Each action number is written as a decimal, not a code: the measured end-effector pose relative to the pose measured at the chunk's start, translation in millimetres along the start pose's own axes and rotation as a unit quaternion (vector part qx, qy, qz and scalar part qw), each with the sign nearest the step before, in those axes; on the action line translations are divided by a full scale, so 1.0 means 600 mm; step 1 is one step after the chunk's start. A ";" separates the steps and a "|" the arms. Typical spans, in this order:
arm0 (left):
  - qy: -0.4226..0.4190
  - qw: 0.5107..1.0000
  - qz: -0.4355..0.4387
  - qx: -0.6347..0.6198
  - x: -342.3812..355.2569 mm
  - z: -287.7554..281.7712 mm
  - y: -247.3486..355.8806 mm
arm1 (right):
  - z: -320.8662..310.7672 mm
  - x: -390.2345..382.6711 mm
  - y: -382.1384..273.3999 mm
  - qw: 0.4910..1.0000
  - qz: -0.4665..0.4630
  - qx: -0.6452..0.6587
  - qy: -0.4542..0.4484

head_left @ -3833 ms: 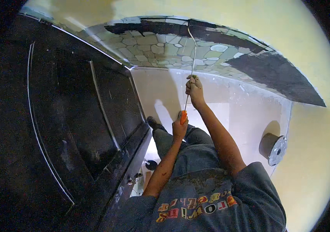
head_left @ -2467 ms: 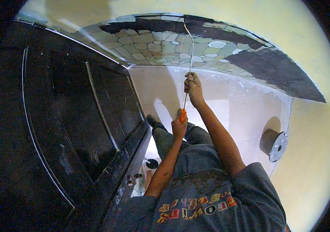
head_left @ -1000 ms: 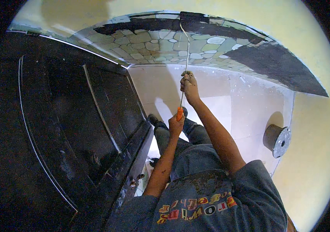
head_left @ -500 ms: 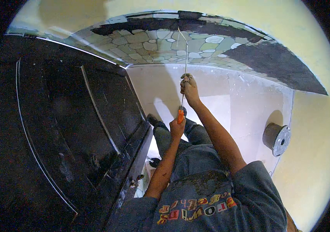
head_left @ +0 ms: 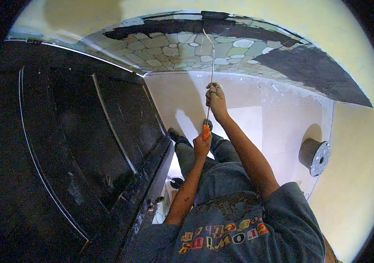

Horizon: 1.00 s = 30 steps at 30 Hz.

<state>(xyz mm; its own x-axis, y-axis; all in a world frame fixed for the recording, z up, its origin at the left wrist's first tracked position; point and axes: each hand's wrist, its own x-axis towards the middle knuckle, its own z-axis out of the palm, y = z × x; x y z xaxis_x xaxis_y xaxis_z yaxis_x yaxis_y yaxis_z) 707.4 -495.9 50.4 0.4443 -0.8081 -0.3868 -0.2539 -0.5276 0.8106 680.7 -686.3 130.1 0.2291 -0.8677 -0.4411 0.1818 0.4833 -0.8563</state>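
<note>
A paint roller (head_left: 206, 132) with an orange handle and a long bent wire frame reaches up to the wall. My left hand (head_left: 202, 144) is closed around the lower part of the orange handle. Higher up, my right hand (head_left: 216, 101) wraps its fingers round the wire shaft. The frame's top end meets a band of dark paint (head_left: 176, 28) on the stone-patterned wall (head_left: 169, 51); the roller's sleeve cannot be told apart from that dark paint. Lower right, a larger dark patch (head_left: 316, 72) covers the stone pattern.
A dark panelled door (head_left: 86, 127) with a knob stands along my left side. By the right-hand yellow wall (head_left: 353, 175) a spool-like cylinder (head_left: 315, 157) with a pale round end lies on the light floor (head_left: 283, 122). My feet are below my hands.
Very little differs. The roller and both my hands sit slightly further right in the view, along with a small shift of the whole scene. My grip is the same.
</note>
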 end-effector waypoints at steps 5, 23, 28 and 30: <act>0.002 1.000 0.013 -0.026 -0.007 0.002 0.037 | -0.013 -0.018 -0.028 0.999 -0.021 0.031 0.001; -0.028 0.999 0.014 -0.016 -0.013 0.054 0.058 | -0.064 0.000 -0.044 0.999 -0.039 -0.015 0.029; -0.089 0.992 -0.079 0.036 -0.012 0.052 0.081 | -0.076 0.005 -0.035 0.999 -0.033 -0.017 0.034; -0.035 0.999 -0.013 -0.017 -0.018 0.051 0.083 | -0.078 0.004 -0.040 0.999 -0.036 -0.012 0.029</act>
<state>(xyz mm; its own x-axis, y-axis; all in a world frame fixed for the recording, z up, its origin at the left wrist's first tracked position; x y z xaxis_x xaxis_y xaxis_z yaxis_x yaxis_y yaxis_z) 663.9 -521.4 81.6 0.3890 -0.8109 -0.4372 -0.2125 -0.5408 0.8139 632.3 -705.3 137.3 0.1611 -0.9055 -0.3926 0.1733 0.4175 -0.8920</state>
